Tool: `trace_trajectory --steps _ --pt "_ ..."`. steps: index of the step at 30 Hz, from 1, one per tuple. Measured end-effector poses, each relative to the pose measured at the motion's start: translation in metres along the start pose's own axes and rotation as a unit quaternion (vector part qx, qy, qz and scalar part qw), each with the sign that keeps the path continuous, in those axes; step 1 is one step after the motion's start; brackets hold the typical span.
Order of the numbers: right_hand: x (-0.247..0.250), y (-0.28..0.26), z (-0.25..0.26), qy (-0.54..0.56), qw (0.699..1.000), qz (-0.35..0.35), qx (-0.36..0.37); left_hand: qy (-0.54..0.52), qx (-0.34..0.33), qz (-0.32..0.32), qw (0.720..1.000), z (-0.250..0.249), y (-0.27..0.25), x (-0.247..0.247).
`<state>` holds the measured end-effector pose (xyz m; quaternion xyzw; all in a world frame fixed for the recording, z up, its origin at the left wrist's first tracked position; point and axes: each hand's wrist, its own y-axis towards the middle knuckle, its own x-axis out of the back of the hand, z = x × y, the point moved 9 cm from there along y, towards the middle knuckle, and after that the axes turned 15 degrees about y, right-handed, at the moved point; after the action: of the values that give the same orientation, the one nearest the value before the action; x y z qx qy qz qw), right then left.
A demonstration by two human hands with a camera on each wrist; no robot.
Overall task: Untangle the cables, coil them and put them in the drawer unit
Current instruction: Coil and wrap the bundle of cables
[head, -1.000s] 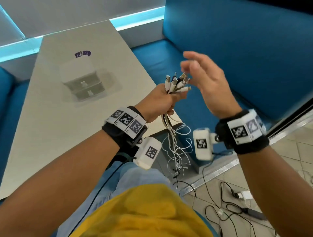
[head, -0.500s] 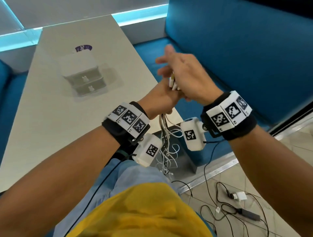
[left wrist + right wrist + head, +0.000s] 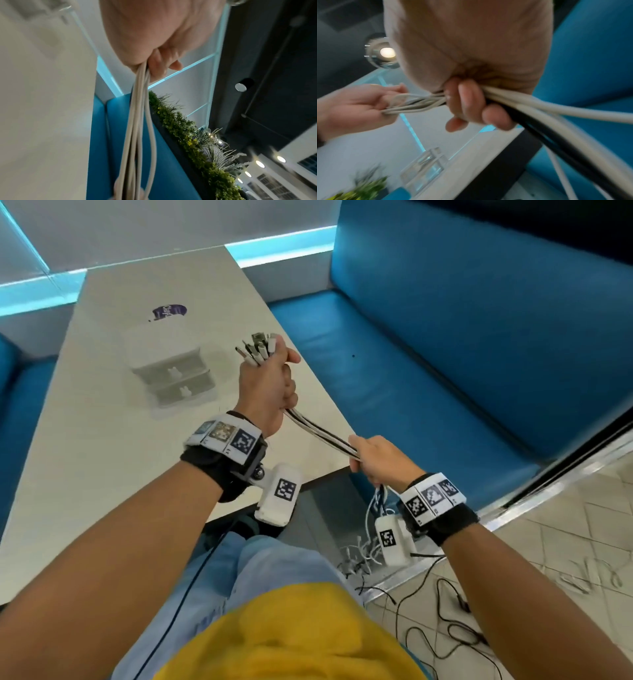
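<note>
cables [image 3: 322, 436] — taut between | left hand [image 3: 267, 385] | right hand [image 3: 380, 460]

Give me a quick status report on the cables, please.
Left hand grips cables below connectors. Right hand grips them lower down. Drawer unit shut, nothing blocking.

No text can be read with certainty. On the table [image 3: 102, 440] a purple sticker [image 3: 169, 311] carries small white writing, too blurred to read. Black-and-white square code markers are printed on the wristbands [image 3: 226, 438], without letters or numbers.
</note>
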<state>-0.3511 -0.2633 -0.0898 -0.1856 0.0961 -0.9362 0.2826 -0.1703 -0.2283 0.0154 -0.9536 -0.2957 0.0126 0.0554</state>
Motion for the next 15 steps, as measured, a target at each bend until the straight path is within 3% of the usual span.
trace_trajectory --steps 2,4,6,8,11,12,15 --pt "0.003 0.004 -0.009 -0.004 1.000 0.001 -0.018 0.062 -0.043 -0.022 0.997 -0.010 0.005 0.009" --pt "0.008 0.005 -0.015 -0.026 0.999 -0.005 -0.019 0.195 -0.128 -0.053 0.971 -0.027 0.011 0.024" --pt "0.011 0.006 -0.018 -0.069 0.997 -0.023 -0.006 0.312 -0.201 -0.061 0.927 -0.035 0.012 0.035" --pt "0.012 0.007 -0.014 -0.105 0.992 -0.068 0.017 0.401 -0.261 -0.028 0.878 -0.031 0.005 0.032" --pt "-0.001 0.006 0.006 -0.092 0.988 -0.101 0.074 0.603 -0.305 0.054 0.735 -0.010 -0.015 0.005" --pt "-0.008 0.006 0.016 -0.081 0.988 -0.095 0.094 0.640 -0.300 0.078 0.703 -0.004 -0.020 -0.003" --pt "-0.021 0.004 0.049 -0.031 0.984 -0.070 0.163 0.647 -0.307 0.145 0.683 0.002 -0.034 -0.023"
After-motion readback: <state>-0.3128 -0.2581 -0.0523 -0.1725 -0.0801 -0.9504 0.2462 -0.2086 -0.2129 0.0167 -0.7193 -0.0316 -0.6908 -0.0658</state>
